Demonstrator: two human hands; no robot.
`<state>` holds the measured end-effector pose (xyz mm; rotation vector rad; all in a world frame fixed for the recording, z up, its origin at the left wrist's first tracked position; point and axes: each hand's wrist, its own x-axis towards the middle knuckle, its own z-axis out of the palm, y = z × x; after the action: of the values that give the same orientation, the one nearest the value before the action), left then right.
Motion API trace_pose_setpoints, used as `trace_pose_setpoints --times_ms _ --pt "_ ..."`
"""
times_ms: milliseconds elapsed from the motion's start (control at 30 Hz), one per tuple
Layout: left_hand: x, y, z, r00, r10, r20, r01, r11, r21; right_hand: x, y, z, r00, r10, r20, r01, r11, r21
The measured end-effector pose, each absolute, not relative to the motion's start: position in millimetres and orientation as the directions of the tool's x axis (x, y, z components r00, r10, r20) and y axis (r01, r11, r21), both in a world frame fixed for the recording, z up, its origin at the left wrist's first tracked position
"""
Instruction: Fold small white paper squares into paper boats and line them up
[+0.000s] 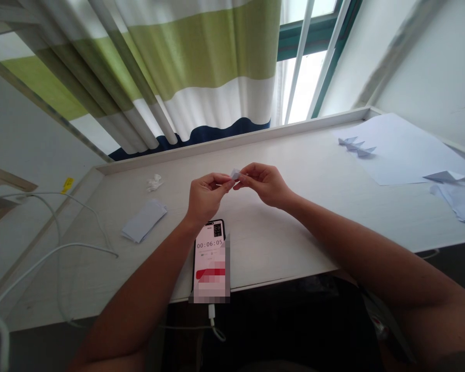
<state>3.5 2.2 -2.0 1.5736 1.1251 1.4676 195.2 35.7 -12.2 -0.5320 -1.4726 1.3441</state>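
Observation:
A small folded piece of white paper (235, 174) is held up between both hands over the middle of the desk. My left hand (206, 195) pinches its left side with thumb and fingers. From the right, my right hand (266, 184) grips the other side, its thumb and fingertips closed on the paper. Parts of the folded piece are hidden behind the fingertips. Below my left wrist a phone (210, 258) lies on the desk with a timer on its screen.
Several folded paper pieces (357, 147) rest on a large white sheet (395, 150) at the right. More paper (457, 201) lies at the right edge. A stack of paper strips (144, 221) and crumpled paper (154, 183) sit at left. White cables (54, 253) cross the left side.

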Motion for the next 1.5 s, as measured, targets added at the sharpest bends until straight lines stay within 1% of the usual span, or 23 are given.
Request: trace_pose_setpoints --times_ms 133,233,333,533,667,833,1033,1233,1333,1400,1500 --pt "7.6 -1.6 0.6 -0.068 0.924 0.377 0.069 -0.372 0.925 196.0 34.8 -9.4 -0.320 0.868 0.379 -0.249 0.309 -0.918" --pt "8.3 -2.2 1.3 -0.041 0.938 0.345 0.050 -0.343 0.938 196.9 33.6 -8.4 -0.287 0.873 0.393 -0.208 0.344 -0.916" --pt "7.3 -1.5 1.0 -0.006 0.945 0.328 0.089 -0.326 0.941 197.0 32.1 -8.6 -0.272 0.872 0.407 -0.211 0.359 -0.909" --pt "6.4 -3.2 0.2 -0.054 0.916 0.398 0.211 -0.379 0.901 195.5 29.2 -6.8 -0.263 0.878 0.400 -0.246 0.340 -0.908" --pt "7.3 -5.3 1.3 -0.092 0.895 0.436 0.224 -0.408 0.885 195.3 28.3 -4.5 -0.252 0.880 0.402 -0.278 0.332 -0.902" --pt "8.5 -6.4 3.6 -0.093 0.879 0.467 0.217 -0.440 0.871 195.1 26.8 -2.1 -0.258 0.882 0.395 -0.278 0.323 -0.904" --pt "11.5 -7.0 6.6 -0.109 0.901 0.419 0.157 -0.401 0.903 191.7 24.2 -0.7 -0.273 0.887 0.373 -0.317 0.283 -0.905" --pt "11.0 -5.6 6.7 -0.072 0.927 0.368 0.075 -0.363 0.929 192.1 24.1 -3.5 -0.268 0.896 0.353 -0.341 0.254 -0.905" --pt "8.9 -4.7 7.9 -0.062 0.948 0.313 0.049 -0.310 0.949 192.6 24.4 -3.6 -0.278 0.895 0.350 -0.335 0.251 -0.908" --pt "6.3 -4.0 9.3 -0.024 0.962 0.270 0.048 -0.269 0.962 193.0 24.7 -2.8 -0.296 0.889 0.350 -0.316 0.255 -0.914" --pt "2.0 -2.5 10.3 0.076 0.973 0.220 0.085 -0.226 0.971 194.8 25.3 -1.9 -0.330 0.874 0.357 -0.263 0.278 -0.924"
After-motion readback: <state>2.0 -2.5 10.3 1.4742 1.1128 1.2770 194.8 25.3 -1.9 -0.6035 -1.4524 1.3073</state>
